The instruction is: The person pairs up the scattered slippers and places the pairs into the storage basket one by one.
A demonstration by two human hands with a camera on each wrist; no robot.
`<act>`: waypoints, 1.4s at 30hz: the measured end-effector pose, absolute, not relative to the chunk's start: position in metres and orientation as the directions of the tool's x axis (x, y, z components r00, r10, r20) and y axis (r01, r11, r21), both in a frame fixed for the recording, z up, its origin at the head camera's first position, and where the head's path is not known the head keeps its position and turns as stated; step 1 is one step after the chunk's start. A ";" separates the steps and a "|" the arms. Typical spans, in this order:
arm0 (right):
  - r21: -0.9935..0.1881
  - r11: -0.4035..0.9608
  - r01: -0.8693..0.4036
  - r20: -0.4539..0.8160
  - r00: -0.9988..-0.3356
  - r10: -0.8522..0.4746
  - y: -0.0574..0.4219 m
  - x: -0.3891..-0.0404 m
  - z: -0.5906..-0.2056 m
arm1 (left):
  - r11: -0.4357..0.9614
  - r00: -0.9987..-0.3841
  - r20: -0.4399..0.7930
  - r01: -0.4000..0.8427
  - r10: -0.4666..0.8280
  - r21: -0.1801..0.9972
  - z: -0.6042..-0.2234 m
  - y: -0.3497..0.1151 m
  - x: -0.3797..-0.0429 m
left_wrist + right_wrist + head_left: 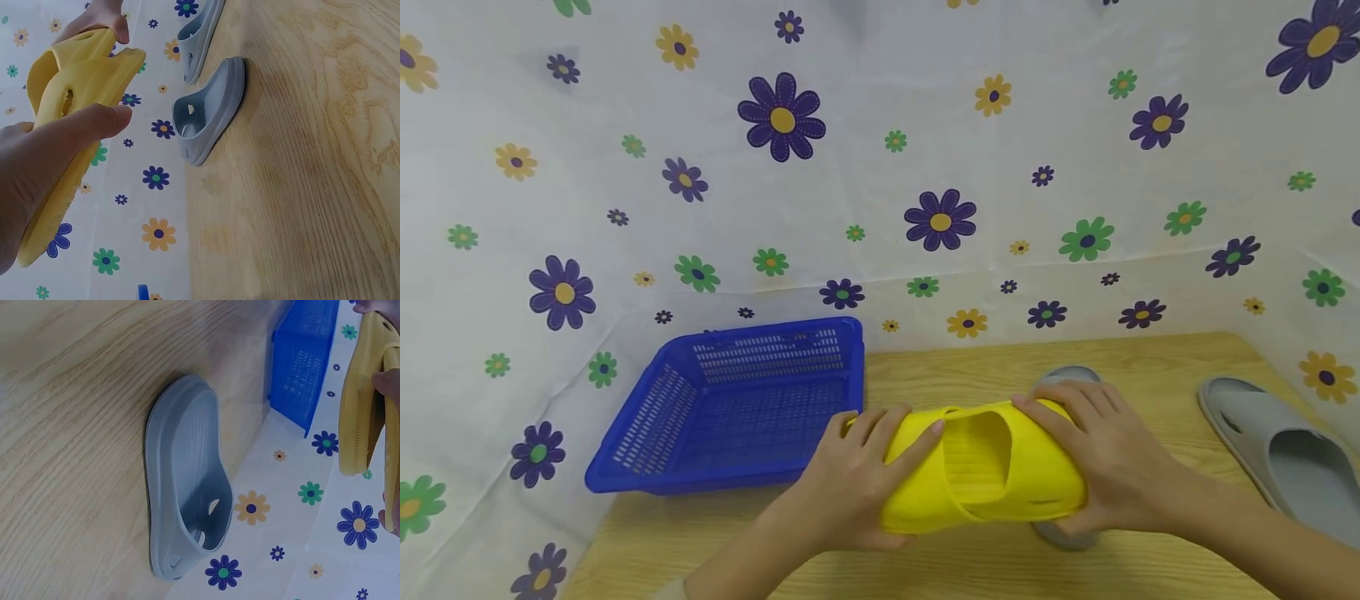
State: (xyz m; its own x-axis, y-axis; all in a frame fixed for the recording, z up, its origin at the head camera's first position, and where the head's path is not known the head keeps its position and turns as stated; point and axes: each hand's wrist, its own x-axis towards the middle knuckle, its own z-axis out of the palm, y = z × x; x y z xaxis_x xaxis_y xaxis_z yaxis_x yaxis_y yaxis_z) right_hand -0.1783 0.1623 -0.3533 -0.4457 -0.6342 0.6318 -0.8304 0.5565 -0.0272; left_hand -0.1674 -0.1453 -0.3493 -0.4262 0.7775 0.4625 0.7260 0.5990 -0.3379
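Observation:
A pair of yellow slippers [917,492] is held up above the table's front part, the two pressed together and overlapping at the middle. My left hand [861,475] grips the left end, its thumb lying across the yellow upper. On the right end, my right hand [1105,458] grips with fingers over the top and the thumb below. In the left wrist view the left thumb presses on the side of a yellow slipper [81,81]. The right wrist view catches the yellow slippers [356,400] only at its edge, with parts of both hands beside them.
A blue plastic basket [760,425] stands on the wooden table [925,375] at left. One grey slipper [1071,375] lies behind the right hand, partly hidden; another grey slipper [1277,429] lies at far right. A flower-printed white sheet [865,100] covers the back and sides.

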 end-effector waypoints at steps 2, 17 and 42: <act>-0.015 0.554 -0.833 0.640 -0.433 -0.634 0.160 -0.179 -0.354 | 0.605 -0.422 0.473 0.716 0.773 -0.349 -0.351 -0.145 -0.168; 0.031 0.568 -0.822 0.648 -0.416 -0.638 0.144 -0.184 -0.353 | 0.694 -0.514 0.496 0.654 0.700 -0.301 -0.360 -0.138 -0.165; 0.102 0.554 -0.826 0.702 -0.334 -0.629 0.109 -0.193 -0.366 | 0.693 -0.467 0.534 0.616 0.705 -0.375 -0.361 -0.166 -0.166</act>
State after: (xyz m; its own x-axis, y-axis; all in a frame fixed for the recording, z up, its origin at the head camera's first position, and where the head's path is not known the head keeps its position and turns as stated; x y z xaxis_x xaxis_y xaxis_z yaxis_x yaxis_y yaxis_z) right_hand -0.1927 0.1095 -0.3658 -0.3341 -0.6286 0.7023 -0.8264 0.5538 0.1025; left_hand -0.1660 -0.1662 -0.3612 -0.4668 0.7047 0.5343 0.6162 0.6925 -0.3752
